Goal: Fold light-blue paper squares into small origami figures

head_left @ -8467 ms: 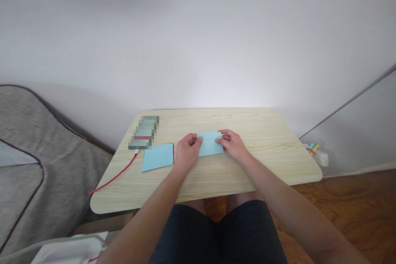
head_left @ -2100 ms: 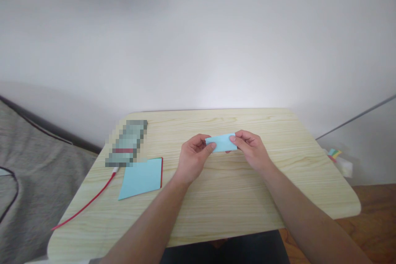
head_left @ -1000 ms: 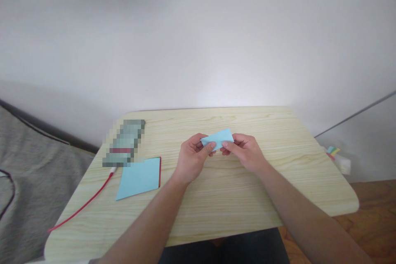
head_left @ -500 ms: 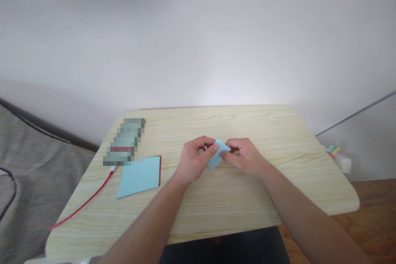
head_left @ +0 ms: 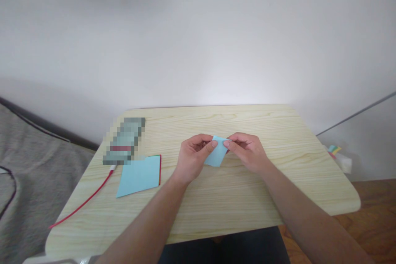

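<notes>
Both hands, left hand (head_left: 192, 157) and right hand (head_left: 247, 153), pinch the top edge of a small folded light-blue paper (head_left: 216, 156) between thumb and fingers, above the middle of the pale wood-grain table (head_left: 235, 198); flat blue sheets (head_left: 139, 175) lie toward its left edge.

Small folded piece of light blue paper (head_left: 217, 155), matte, plain, roughly a narrow quadrilateral, wider at the top, tapering to a lower edge that points down-left. Held up off the light wood tabletop (head_left: 235, 198), tilted, near the table's middle. Upper edge pinched from both sides: left hand (head_left: 192, 160) thumb and forefinger on the upper left corner, right hand (head_left: 247, 154) thumb and forefinger on the upper right corner. Lower part hangs free between the two hands, clear of the wood. Fold layers not discernible.
</notes>
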